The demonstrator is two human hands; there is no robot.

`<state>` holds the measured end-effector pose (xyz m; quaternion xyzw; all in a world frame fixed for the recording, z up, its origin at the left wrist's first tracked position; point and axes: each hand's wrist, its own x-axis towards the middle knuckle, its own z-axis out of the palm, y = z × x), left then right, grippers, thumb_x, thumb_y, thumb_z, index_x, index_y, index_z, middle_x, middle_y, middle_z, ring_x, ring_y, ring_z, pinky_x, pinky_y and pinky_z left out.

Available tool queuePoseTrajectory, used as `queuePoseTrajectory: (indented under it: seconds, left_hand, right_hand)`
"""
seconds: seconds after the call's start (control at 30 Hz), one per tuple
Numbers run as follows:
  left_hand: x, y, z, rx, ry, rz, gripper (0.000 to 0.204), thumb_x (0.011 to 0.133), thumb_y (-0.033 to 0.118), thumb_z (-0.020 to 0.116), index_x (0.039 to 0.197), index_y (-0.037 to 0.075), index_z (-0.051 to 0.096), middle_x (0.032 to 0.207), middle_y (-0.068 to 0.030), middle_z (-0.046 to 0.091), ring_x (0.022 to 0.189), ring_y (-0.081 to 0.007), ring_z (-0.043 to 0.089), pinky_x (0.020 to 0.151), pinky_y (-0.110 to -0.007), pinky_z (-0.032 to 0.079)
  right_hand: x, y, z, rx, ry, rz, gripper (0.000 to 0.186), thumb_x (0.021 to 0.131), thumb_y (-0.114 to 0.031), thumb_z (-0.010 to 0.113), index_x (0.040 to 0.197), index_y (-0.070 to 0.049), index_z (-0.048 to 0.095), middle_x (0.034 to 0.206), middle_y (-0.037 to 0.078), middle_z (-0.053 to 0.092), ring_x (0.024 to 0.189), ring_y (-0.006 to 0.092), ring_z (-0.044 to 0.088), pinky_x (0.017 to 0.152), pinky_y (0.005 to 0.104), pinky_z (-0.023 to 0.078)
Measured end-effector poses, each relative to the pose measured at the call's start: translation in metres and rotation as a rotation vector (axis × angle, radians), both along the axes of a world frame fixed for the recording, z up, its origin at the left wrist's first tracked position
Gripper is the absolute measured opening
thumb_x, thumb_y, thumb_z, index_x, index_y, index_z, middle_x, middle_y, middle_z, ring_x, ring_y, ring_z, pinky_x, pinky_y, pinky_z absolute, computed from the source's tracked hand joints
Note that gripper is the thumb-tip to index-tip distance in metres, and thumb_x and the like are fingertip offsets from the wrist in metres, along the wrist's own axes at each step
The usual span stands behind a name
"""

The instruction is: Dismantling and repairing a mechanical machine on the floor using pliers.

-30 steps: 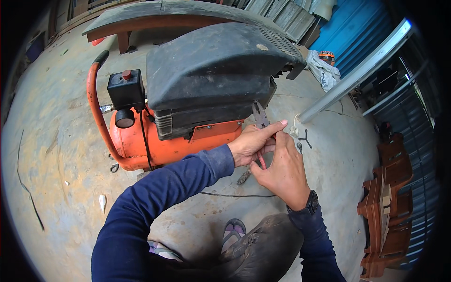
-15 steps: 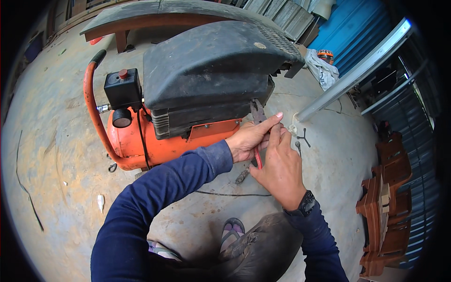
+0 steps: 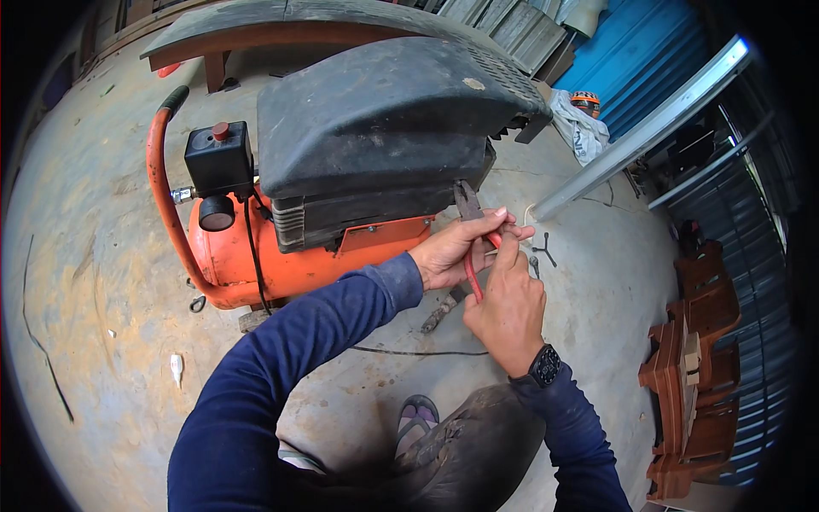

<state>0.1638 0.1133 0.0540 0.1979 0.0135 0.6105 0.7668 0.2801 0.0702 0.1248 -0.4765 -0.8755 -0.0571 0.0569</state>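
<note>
your left hand (image 3: pixel 448 256) is closed around the red-handled steel pliers (image 3: pixel 472 226), jaws pointing up against the lower edge of the black plastic motor shroud (image 3: pixel 384 128) of the orange air compressor tank (image 3: pixel 256 256), apparently to reach a fitting there; the fitting itself is hidden. your right hand (image 3: pixel 509 307) is curled round the handles from below, likely steadying them. a dark spanner (image 3: pixel 444 311) lies on the concrete floor (image 3: pixel 102 282) just below both hands.
</note>
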Motion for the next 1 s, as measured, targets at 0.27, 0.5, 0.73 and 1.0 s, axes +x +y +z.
queuePoseTrajectory:
  seconds: [0.27, 0.5, 0.73, 1.0]
  left_hand:
    - [0.003, 0.004, 0.009, -0.109, 0.011, 0.049, 0.038, 0.090, 0.038, 0.067, 0.088, 0.001, 0.062, 0.092, -0.0099, 0.065, 0.092, -0.0176, 0.066, 0.085, -0.030, 0.056]
    - [0.005, -0.006, 0.038, -0.420, 0.350, 0.212, 0.039, 0.084, 0.037, 0.073, 0.084, 0.000, 0.062, 0.081, -0.0090, 0.065, 0.068, -0.0139, 0.065, 0.067, -0.027, 0.059]
    - [0.000, -0.009, 0.044, -0.498, 0.642, 0.135, 0.034, 0.085, 0.038, 0.073, 0.081, 0.005, 0.063, 0.076, -0.0035, 0.064, 0.062, -0.0082, 0.060, 0.062, -0.024, 0.055]
    - [-0.006, -0.014, 0.019, -0.301, 0.451, 0.036, 0.030, 0.092, 0.031, 0.064, 0.083, 0.002, 0.062, 0.080, -0.0035, 0.063, 0.070, -0.0104, 0.061, 0.068, -0.021, 0.053]
  right_hand:
    - [0.010, 0.012, -0.006, 0.064, 0.227, 0.177, 0.077, 0.059, -0.003, 0.071, 0.127, 0.004, 0.034, 0.098, 0.025, 0.061, 0.082, 0.0435, 0.064, 0.067, 0.0463, 0.052]
    - [0.013, 0.019, 0.002, -0.240, 0.339, 0.076, 0.076, 0.058, -0.008, 0.074, 0.123, 0.002, 0.037, 0.105, 0.025, 0.061, 0.084, 0.0430, 0.064, 0.071, 0.0476, 0.050]
    - [0.020, 0.026, -0.011, -0.424, 0.692, 0.244, 0.070, 0.059, -0.010, 0.074, 0.119, 0.001, 0.040, 0.098, 0.023, 0.060, 0.083, 0.0402, 0.062, 0.073, 0.0442, 0.050]
    - [0.007, 0.009, -0.004, -0.056, 0.341, 0.187, 0.064, 0.063, -0.010, 0.074, 0.114, 0.001, 0.038, 0.098, 0.025, 0.061, 0.086, 0.0422, 0.063, 0.072, 0.0468, 0.051]
